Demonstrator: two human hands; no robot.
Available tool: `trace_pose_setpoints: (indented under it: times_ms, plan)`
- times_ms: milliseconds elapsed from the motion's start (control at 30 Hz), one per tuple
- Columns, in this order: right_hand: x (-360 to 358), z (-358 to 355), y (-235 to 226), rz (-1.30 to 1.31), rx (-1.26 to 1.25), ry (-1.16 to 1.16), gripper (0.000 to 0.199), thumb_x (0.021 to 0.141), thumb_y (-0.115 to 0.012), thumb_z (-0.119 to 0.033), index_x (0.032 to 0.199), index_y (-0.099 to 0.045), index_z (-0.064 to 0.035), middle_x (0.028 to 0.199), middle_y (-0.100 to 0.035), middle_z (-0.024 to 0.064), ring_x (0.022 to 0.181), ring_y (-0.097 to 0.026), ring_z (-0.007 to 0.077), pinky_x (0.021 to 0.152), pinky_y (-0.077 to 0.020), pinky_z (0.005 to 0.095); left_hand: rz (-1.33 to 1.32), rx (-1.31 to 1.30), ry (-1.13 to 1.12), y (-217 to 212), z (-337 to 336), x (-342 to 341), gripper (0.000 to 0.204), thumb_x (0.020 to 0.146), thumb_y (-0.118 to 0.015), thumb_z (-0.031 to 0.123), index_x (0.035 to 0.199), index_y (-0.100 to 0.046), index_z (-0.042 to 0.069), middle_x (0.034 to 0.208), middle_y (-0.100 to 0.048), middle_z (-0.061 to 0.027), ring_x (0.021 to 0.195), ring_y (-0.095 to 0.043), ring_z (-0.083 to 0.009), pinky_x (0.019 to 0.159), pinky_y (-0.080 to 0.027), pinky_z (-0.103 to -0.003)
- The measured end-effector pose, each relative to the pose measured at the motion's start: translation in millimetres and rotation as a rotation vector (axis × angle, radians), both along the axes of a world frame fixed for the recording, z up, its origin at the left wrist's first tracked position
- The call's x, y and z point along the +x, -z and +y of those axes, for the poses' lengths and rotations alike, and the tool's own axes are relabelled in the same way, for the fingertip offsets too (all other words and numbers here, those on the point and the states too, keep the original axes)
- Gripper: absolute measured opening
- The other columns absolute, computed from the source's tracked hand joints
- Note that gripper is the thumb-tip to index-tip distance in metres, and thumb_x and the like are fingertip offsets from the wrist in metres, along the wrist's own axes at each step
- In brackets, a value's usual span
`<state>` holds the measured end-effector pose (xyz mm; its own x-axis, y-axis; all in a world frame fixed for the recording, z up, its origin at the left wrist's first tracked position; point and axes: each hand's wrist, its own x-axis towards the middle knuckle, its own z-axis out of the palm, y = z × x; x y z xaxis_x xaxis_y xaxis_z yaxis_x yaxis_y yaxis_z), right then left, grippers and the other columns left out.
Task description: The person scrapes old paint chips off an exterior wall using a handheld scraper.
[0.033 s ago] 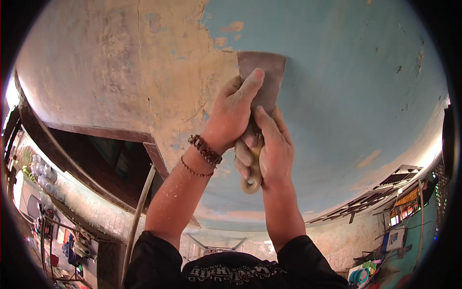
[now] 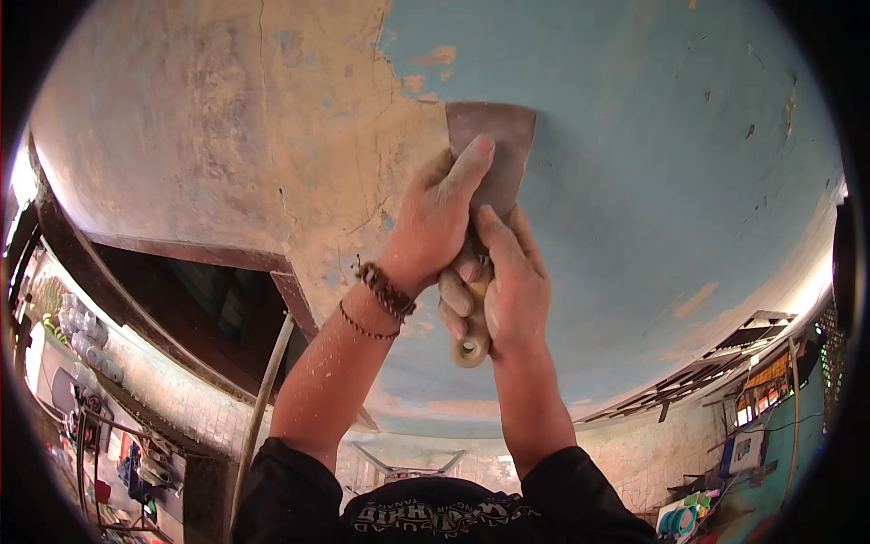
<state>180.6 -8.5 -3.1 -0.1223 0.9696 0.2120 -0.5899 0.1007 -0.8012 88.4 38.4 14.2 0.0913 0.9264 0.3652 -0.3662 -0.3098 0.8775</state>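
"Scraper [image 2: 507,159] first: where is it?"

"Just past twelve o'clock, up at the wall [image 2: 652,199], its broad blade toward twelve and its pale handle [image 2: 478,331] toward six."

"And the hands?"

"Both are closed on it. The right hand [image 2: 518,290] wraps the handle; the left hand [image 2: 435,213] holds the blade, thumb laid along its face, the other fingers mostly hidden. A beaded bracelet [image 2: 387,288] circles the left wrist."

"Any containers about?"

"A cluster of clear plastic bottles [image 2: 86,344] between eight and nine o'clock, too small to tell whether anything is inside. Between four and five there's a teal tub [image 2: 675,519], with bright, jumbled things just beside it; I can't make out what it holds. Near four, a white box [image 2: 745,451], contents hidden."

"What's the surface like?"

"Blue-green paint from twelve round to three, and tan plaster [image 2: 335,163] from about ten to twelve, stained and cracked, with small blue flecks. Their ragged border runs near twelve, and the blade's upper left corner lies right beside it. Tan patches show within the paint too, near twelve and near three."

"And the room?"

"At nine, a dark opening [image 2: 199,295] with a brown frame [image 2: 293,295]. A pole [image 2: 258,422] slants between seven and eight. Dark slats [image 2: 725,354] sit between three and four."
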Motion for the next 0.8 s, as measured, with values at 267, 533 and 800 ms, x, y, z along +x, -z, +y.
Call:
trace_pose_setpoints:
  times_ms: [267, 533, 800]
  plan:
    - [7.1, 1.4, 52.7, -0.109, -0.035, -0.036, 0.024, 0.099, -0.045, -0.031, 0.113, -0.05, -0.0118, 0.061, -0.049, 0.0012, 0.038, -0.045, 0.0116, 0.032, -0.0376, 0.0263, -0.048, -0.177, 0.027, 55.2, -12.1, 4.3, 0.036, 0.096, -0.055, 0.039, 0.102, -0.059, 0.004, 0.08, -0.059, -0.0003, 0.062, -0.054, -0.0033, 0.049, -0.043, -0.018]
    - [33.5, -20.3, 155.0, -0.43, -0.248, -0.105, 0.034, 0.1, -0.044, -0.04, 0.104, -0.05, -0.0075, 0.058, -0.05, 0.001, 0.038, -0.044, 0.0099, 0.034, -0.0384, 0.0261, -0.09, -0.469, 0.081, 197.4, -45.9, 6.1, 0.029, 0.097, -0.054, 0.032, 0.102, -0.06, 0.004, 0.083, -0.06, 0.0013, 0.07, -0.054, -0.005, 0.062, -0.045, -0.019]
    - [44.2, -43.1, 206.8, -0.614, -0.351, -0.124, 0.028, 0.101, -0.042, -0.03, 0.116, -0.042, -0.0056, 0.057, -0.046, 0.0019, 0.038, -0.043, 0.0115, 0.035, -0.0382, 0.0277, -0.019, -0.533, -0.024, 240.2, -64.6, 16.9, 0.026, 0.093, -0.061, 0.025, 0.098, -0.063, 0.0, 0.083, -0.06, -0.0004, 0.076, -0.053, -0.0067, 0.066, -0.045, -0.022]
